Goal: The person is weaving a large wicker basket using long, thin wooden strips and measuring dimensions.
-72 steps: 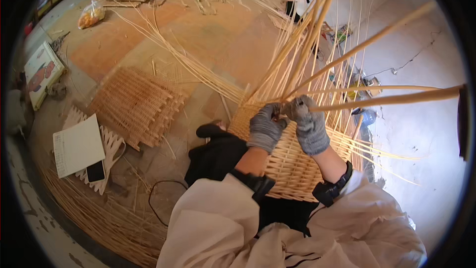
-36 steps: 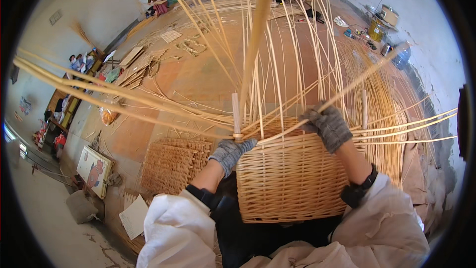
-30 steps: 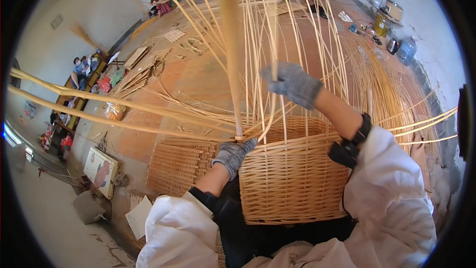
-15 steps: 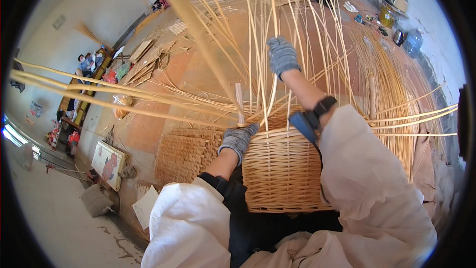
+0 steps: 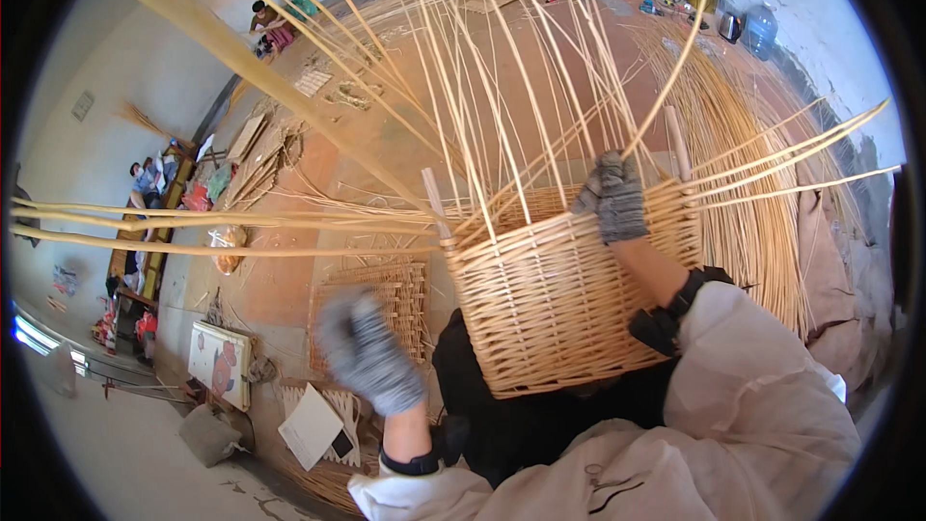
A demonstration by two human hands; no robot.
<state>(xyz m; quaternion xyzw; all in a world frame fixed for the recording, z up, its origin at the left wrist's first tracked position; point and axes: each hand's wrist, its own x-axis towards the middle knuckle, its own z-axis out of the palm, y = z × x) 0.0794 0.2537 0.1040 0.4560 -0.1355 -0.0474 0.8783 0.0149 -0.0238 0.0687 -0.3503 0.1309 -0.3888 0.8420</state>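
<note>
In front of me a woven wicker basket point(image 5: 550, 318) is tilted, its rim rising with upright willow rods. My right hand point(image 5: 617, 198), in a grey knit glove, is closed at the rim on a long willow rod point(image 5: 678, 72) that bends up to the right. Off the basket to the left, my gloved left hand point(image 5: 371, 352) is raised and smeared by motion; I cannot make out its fingers. Short wooden pegs stand at the rim's left corner point(image 5: 436, 201) and right corner. More rods stick out to both sides, and one thick rod point(image 5: 270, 82) slants up left.
Behind my left hand lies a flat woven panel point(image 5: 405, 294). A large bundle of thin rods point(image 5: 743, 222) spreads along the right. Loose rods and cut pieces litter the floor point(image 5: 371, 145). A blue water bottle point(image 5: 760, 31) and a kettle stand far right. Other people sit at the back.
My left hand has left the basket's left corner and moved down left. My right hand has come down from high on a rod to the rim. The basket has turned and sits farther right.
</note>
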